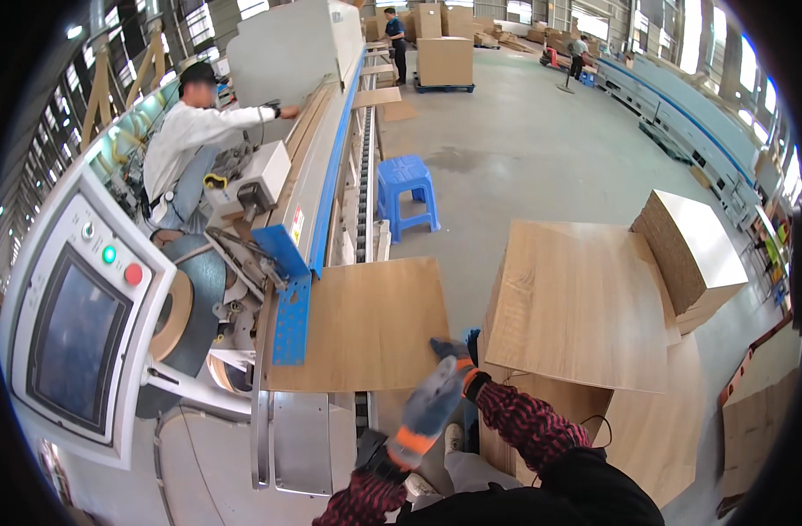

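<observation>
While the wood panel point(366, 320) lies flat on the machine's feed surface point(300, 443), its left edge against the blue perforated fence point(289, 302), we judge the step to be feeding it into the edge machine. Our left hand point(423, 412), gloved and motion-blurred, hovers just below the panel's near edge; we cannot tell how far open it is, and it holds nothing. Our right hand point(461, 351) touches the near right corner, grip unclear. Next move calls for pushing straight along the fence. Stacked panels point(581, 302) wait at right.
</observation>
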A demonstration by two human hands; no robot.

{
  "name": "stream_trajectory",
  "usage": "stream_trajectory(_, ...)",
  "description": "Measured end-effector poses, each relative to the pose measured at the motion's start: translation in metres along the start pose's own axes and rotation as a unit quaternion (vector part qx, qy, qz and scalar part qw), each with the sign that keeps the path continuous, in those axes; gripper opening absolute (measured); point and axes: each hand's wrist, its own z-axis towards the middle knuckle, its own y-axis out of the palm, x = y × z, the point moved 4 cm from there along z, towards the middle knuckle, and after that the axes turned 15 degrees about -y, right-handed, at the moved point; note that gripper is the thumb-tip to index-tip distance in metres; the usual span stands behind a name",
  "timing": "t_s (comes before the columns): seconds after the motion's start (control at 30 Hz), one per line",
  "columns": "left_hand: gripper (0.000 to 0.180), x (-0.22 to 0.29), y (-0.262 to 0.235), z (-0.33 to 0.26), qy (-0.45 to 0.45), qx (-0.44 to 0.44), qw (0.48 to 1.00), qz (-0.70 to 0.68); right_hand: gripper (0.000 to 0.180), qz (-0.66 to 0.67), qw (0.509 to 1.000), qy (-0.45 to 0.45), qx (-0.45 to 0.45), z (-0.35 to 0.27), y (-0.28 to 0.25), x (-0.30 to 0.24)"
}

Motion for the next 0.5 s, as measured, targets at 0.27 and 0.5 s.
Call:
stream_trajectory(0.27,0.029,-0.018,0.076,0.111,-0.207,-0.122,0.97,-0.02,0.078,0.39,0.905,0.094,0.141,0.038,-0.008,0.011)
stream_trajectory(0.5,0.034,-0.007,0.037,0.025,-0.294,-0.127,0.945,-0.06,0.066,0.463,0.878,0.116,-0.042,-0.025,-0.183,-0.033)
